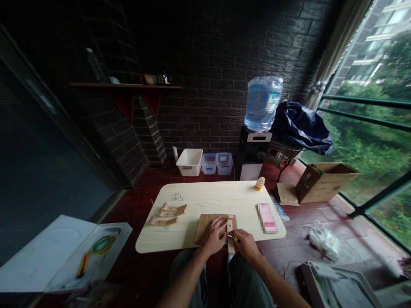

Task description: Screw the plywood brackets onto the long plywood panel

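Observation:
A brown panel point(201, 226), which looks like wood or cardboard, lies at the table's near edge. A narrow wooden strip point(230, 246) lies along its right side and sticks out past the table edge. My left hand point(214, 233) is over the panel with bent fingers, gripping the work beside the strip; whether a small part is pinched there is hidden. My right hand point(245, 243) is closed round a yellow-and-black screwdriver point(233, 237). Its tip points left at the strip, close to my left thumb.
Curved wooden pieces point(171, 210) and several screws point(178, 196) lie on the pale table point(208, 192) at left. A yellow-capped container point(259, 184) and a blurred pink object point(267, 218) are at right. A toolbox point(93, 252) lies open on the left; a carton point(324, 182) stands right.

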{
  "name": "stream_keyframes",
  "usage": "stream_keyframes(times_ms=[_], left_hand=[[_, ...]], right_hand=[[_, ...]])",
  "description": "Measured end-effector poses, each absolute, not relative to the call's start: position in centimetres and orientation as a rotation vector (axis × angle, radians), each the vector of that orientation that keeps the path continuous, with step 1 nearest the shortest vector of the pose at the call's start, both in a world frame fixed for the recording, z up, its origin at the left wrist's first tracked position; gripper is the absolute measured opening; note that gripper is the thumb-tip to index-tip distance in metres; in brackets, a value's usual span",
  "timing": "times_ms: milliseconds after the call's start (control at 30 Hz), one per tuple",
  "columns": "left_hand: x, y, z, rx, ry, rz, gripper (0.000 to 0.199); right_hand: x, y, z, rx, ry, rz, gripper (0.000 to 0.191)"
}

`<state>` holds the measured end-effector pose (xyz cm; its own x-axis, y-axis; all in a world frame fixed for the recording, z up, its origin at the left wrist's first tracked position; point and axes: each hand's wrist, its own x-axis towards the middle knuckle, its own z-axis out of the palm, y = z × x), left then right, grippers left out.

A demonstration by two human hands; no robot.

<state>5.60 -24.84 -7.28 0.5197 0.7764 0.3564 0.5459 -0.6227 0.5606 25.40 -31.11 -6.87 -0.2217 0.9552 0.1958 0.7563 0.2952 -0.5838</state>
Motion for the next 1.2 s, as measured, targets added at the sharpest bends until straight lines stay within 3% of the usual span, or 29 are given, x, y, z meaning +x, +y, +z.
stream_keyframes(times_ms=[233, 467, 633, 933, 1200], left_hand=[[5.6, -24.7, -7.0, 2.269, 1.074, 0.926, 0.045], [5.4, -24.7, -5.4, 2.148, 1.118, 0.912, 0.020], [5.8, -24.9, -5.2, 2.139, 1.063, 0.838, 0.018], [6.5, -24.4, -5.1, 2.107, 1.010, 0.780, 0.013], [6.3, -24.6, -4.9, 2.123, 1.029, 0.761, 0.014]], right_hand=[[25.5, -31.8, -6.7, -1.515, -2.010, 0.510, 0.042], [25.4, -31.9, -7.6, -1.497, -1.780, 0.567, 0.025], [26.2, -31.7, -7.3, -1.515, -1.534, 0.540, 0.033], [27.7, -32.3, -4.3, -1.550, -1.495, 0.512, 0.036], [28.6, -34.0, -0.2, -1.503, -1.818, 0.771, 0.036]])
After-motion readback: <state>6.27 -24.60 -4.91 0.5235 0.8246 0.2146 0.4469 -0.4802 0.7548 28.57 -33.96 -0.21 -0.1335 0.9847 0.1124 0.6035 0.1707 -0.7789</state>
